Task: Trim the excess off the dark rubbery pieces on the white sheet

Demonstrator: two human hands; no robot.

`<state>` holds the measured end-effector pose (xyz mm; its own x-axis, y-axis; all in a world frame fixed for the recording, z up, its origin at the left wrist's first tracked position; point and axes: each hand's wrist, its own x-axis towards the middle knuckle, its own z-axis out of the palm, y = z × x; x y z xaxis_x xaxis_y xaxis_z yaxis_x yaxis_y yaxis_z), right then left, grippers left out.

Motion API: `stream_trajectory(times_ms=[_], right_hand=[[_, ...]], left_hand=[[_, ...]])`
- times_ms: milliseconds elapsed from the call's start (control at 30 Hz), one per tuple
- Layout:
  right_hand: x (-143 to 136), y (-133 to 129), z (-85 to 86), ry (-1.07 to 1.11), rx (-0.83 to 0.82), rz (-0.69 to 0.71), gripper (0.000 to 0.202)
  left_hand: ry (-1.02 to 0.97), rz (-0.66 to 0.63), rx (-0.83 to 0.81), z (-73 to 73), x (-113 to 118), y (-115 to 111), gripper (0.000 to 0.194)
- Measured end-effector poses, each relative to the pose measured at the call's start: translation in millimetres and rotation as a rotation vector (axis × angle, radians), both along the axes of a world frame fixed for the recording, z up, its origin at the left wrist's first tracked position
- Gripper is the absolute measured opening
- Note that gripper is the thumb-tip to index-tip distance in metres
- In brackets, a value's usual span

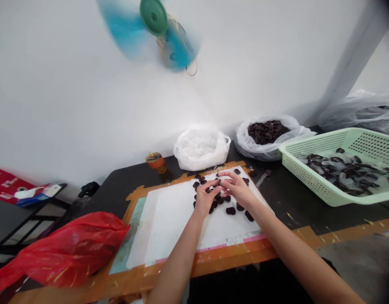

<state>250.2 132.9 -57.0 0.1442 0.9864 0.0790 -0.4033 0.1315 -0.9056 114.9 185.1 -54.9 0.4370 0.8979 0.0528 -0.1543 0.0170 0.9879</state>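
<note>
Over a white sheet [169, 219] taped to the black table, my left hand [207, 197] and my right hand [236, 188] meet fingertip to fingertip. Both pinch at a small dark piece [219, 182] between them, partly covered by the fingers. Several flat dark brown pieces [230, 210] lie scattered on the sheet under and around my hands. Past the sheet's right edge, a clear strip with a dark end [263, 177] rests on the table.
A green basket [327, 192] of dark-and-clear pieces stands right. Behind are a bag of dark pieces [267, 131], a white bag [202, 150] and an orange-brown pot [155, 161]. A red bag [77, 249] lies left. A blurred blue fan [178, 48] hangs above.
</note>
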Motion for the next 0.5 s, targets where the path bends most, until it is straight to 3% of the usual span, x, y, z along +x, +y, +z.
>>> stream_trajectory(times_ms=[267,400,500], right_hand=[[-1,4,-0.7,-0.195,0.122,-0.095,0.034],[0,9,-1.3,-0.194,0.110,-0.140,0.037],[2,13,-2.5,-0.311,0.079,-0.123,0.039]], left_hand=[[0.042,0.136,0.108,-4.8,1,1,0.025],[0.036,0.056,-0.067,1.2,0,2,0.043],[0.064,0.067,-0.159,12.1,-1,-1,0.049]])
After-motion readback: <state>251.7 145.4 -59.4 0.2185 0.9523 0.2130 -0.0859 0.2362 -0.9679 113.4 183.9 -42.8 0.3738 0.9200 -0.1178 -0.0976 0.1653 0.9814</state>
